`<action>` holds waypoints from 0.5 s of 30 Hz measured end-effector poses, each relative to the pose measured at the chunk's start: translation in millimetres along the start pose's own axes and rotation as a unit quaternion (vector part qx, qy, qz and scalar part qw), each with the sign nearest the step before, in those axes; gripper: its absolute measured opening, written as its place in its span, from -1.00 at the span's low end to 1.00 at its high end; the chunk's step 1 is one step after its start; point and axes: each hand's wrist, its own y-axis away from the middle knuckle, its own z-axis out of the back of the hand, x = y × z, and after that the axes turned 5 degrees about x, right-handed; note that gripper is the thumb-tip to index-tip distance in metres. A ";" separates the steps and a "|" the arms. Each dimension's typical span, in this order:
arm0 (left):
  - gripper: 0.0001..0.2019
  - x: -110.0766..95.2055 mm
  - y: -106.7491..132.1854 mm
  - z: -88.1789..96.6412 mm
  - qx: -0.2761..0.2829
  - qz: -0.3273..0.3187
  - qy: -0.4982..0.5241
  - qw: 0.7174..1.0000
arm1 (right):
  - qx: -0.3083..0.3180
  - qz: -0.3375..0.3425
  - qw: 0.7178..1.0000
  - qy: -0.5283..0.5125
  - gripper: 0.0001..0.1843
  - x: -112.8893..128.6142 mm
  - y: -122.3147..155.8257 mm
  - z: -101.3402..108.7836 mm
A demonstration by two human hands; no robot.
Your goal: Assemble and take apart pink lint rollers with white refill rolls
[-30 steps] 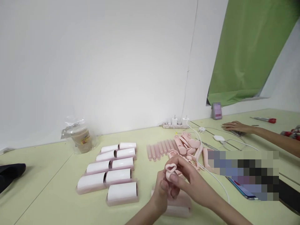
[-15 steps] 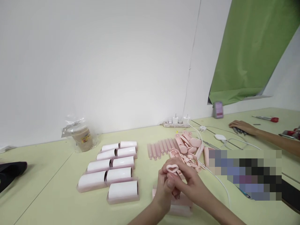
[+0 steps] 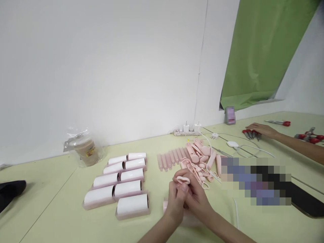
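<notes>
White wall and green covering rise behind a seamed, yellowish table; left hand and right hand, pressed together, pinch a pink loop.

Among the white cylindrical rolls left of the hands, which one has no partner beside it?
The front white cylindrical roll, the group's nearest to the left hand: it lies alone, while the other eight lie in rows of two.

Your bare left hand and bare right hand partly hide the small pale-pink plastic loop and a pink, unclear-shaped object below.
</notes>
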 end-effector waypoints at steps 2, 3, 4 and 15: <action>-0.52 1.7 -0.8 1.3 0.061 -0.019 0.010 0.998 | 0.039 -0.028 0.999 -0.006 -0.92 2.1 -0.3 5.6; -0.49 2.0 -1.5 1.5 0.084 -0.024 0.014 0.996 | 0.057 -0.044 0.997 -0.004 -0.88 4.0 -1.0 9.6; -0.46 2.0 -2.3 1.4 0.099 -0.026 0.017 0.995 | 0.071 -0.056 0.996 0.003 -0.83 6.3 -1.8 13.8; -0.40 4.1 -7.2 -1.7 0.115 0.017 0.032 0.993 | 0.173 -0.108 0.979 -0.030 -0.77 16.9 -6.6 31.5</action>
